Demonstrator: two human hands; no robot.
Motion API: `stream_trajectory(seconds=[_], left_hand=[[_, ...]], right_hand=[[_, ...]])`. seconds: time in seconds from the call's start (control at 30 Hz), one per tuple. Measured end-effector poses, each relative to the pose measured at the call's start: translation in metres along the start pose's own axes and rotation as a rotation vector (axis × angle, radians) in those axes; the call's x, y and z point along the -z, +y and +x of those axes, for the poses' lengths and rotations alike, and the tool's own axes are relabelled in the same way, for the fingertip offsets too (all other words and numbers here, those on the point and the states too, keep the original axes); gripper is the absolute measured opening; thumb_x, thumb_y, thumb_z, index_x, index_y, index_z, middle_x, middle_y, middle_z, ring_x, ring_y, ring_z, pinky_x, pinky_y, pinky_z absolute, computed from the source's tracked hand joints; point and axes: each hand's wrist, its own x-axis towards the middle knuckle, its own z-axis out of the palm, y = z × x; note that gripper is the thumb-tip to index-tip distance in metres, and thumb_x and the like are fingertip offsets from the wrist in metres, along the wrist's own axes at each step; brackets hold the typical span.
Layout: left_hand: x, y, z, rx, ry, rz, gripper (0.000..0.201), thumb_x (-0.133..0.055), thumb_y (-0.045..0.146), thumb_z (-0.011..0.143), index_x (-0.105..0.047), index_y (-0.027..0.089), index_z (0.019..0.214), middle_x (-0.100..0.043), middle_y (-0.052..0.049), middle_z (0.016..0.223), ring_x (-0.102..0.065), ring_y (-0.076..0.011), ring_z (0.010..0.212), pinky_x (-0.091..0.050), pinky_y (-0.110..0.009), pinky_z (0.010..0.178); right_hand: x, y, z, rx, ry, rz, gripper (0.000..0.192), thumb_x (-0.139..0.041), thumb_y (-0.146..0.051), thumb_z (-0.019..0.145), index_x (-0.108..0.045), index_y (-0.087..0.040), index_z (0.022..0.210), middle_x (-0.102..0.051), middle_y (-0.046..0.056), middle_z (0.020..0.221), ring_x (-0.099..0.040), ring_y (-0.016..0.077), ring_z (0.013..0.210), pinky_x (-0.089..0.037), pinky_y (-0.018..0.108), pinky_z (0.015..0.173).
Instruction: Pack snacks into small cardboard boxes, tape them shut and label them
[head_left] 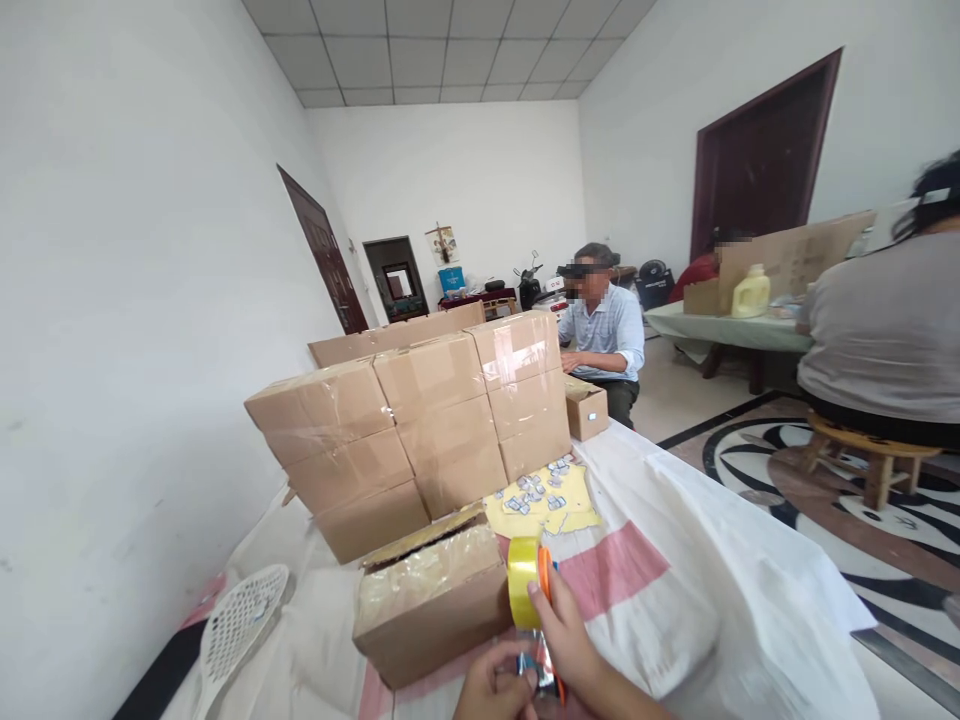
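Observation:
My right hand point(568, 632) is closed round a packing tape dispenser point(546, 572) with an orange side and a roll of yellowish clear packing tape point(523, 583). Low in the view, my left hand point(495, 685) has its fingers curled at the dispenser's lower end, pinching at the tape there; the fingertips partly hide the exact grip. Just left of the roll lies a cardboard box point(431, 610), its top partly covered by clear crinkled plastic, with a raised flap along its far side. Neither hand touches this box.
Behind stands a wall of stacked, taped boxes point(442, 400). A yellow sheet point(551, 510) carries several small packets. A white perforated swatter point(241, 620) lies at left. A small open box point(586, 410) stands near a seated person point(604, 325). Another person point(885, 310) sits at right.

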Motion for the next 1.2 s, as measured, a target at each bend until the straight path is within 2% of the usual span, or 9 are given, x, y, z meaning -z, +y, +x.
stream_trajectory(seconds=[0.13, 0.27, 0.4, 0.6, 0.7, 0.83, 0.93, 1.07, 1.2], left_hand=[[-0.002, -0.002, -0.004, -0.058, 0.012, 0.001, 0.091, -0.083, 0.080, 0.050, -0.065, 0.015, 0.112, -0.061, 0.000, 0.047, -0.053, -0.0144, 0.044, -0.037, -0.025, 0.054], [-0.003, -0.004, -0.005, -0.080, 0.050, 0.000, 0.078, -0.083, 0.079, 0.051, -0.052, 0.021, 0.095, -0.060, 0.003, 0.045, -0.045, -0.0105, 0.039, -0.031, -0.022, 0.049], [-0.004, -0.005, -0.007, -0.082, 0.070, -0.047, 0.077, -0.082, 0.079, 0.051, -0.039, 0.025, 0.084, -0.059, 0.005, 0.044, -0.044, -0.0095, 0.038, -0.031, -0.021, 0.049], [-0.001, -0.006, -0.008, -0.065, 0.082, -0.025, 0.074, -0.084, 0.077, 0.051, -0.039, 0.024, 0.077, -0.063, 0.001, 0.047, -0.051, -0.0115, 0.044, -0.034, -0.022, 0.054], [0.002, -0.008, -0.004, -0.054, 0.075, 0.006, 0.072, -0.084, 0.077, 0.050, -0.042, 0.022, 0.071, -0.065, -0.003, 0.050, -0.054, -0.0129, 0.047, -0.035, -0.024, 0.057], [0.005, -0.004, 0.001, 0.024, 0.070, 0.085, 0.077, -0.080, 0.086, 0.039, -0.045, 0.021, 0.063, -0.064, -0.005, 0.048, -0.040, -0.0082, 0.038, -0.024, -0.024, 0.047], [0.006, 0.000, 0.001, 0.069, 0.041, 0.132, 0.079, -0.077, 0.088, 0.037, -0.044, 0.022, 0.063, -0.066, -0.006, 0.051, -0.027, -0.0040, 0.032, -0.015, -0.024, 0.041], [0.006, 0.002, 0.002, 0.093, 0.058, 0.137, 0.085, -0.075, 0.091, 0.033, -0.037, 0.025, 0.070, -0.065, -0.003, 0.049, -0.024, -0.0037, 0.028, -0.013, -0.023, 0.037], [0.006, 0.011, -0.002, 0.125, -0.004, 0.177, 0.084, -0.077, 0.089, 0.037, -0.039, 0.024, 0.075, -0.068, -0.003, 0.052, -0.024, -0.0034, 0.028, -0.015, -0.022, 0.036]], right_hand=[[-0.002, -0.005, 0.000, -0.048, -0.057, 0.049, 0.060, -0.055, -0.071, 0.089, -0.072, -0.017, 0.109, -0.072, 0.011, 0.093, -0.068, 0.0278, 0.090, -0.057, 0.040, 0.085], [-0.003, -0.008, 0.001, -0.068, -0.066, 0.100, 0.058, -0.056, -0.068, 0.089, -0.070, -0.016, 0.110, -0.073, 0.010, 0.095, -0.067, 0.0275, 0.092, -0.056, 0.040, 0.087], [-0.004, -0.016, 0.001, -0.095, -0.075, 0.130, 0.056, -0.055, -0.068, 0.091, -0.069, -0.016, 0.104, -0.073, 0.011, 0.097, -0.067, 0.0267, 0.090, -0.056, 0.037, 0.082], [-0.006, -0.016, 0.002, -0.098, -0.080, 0.161, 0.053, -0.056, -0.067, 0.090, -0.068, -0.017, 0.105, -0.072, 0.009, 0.098, -0.067, 0.0263, 0.094, -0.055, 0.037, 0.086], [-0.006, -0.010, 0.003, -0.106, -0.080, 0.157, 0.052, -0.056, -0.066, 0.091, -0.067, -0.017, 0.104, -0.073, 0.009, 0.098, -0.067, 0.0250, 0.090, -0.056, 0.036, 0.083], [-0.007, -0.006, 0.002, -0.113, -0.076, 0.127, 0.053, -0.055, -0.065, 0.091, -0.066, -0.016, 0.108, -0.073, 0.009, 0.098, -0.067, 0.0244, 0.090, -0.055, 0.035, 0.081], [-0.007, -0.007, 0.002, -0.104, -0.076, 0.127, 0.053, -0.055, -0.065, 0.091, -0.066, -0.016, 0.110, -0.072, 0.009, 0.098, -0.066, 0.0241, 0.089, -0.055, 0.035, 0.081], [-0.006, -0.009, 0.001, -0.107, -0.079, 0.123, 0.052, -0.053, -0.064, 0.092, -0.066, -0.016, 0.108, -0.071, 0.008, 0.096, -0.066, 0.0239, 0.090, -0.054, 0.034, 0.081], [-0.007, -0.008, 0.002, -0.134, -0.076, 0.126, 0.052, -0.049, -0.064, 0.094, -0.064, -0.016, 0.106, -0.069, 0.008, 0.094, -0.065, 0.0234, 0.089, -0.053, 0.033, 0.081]])
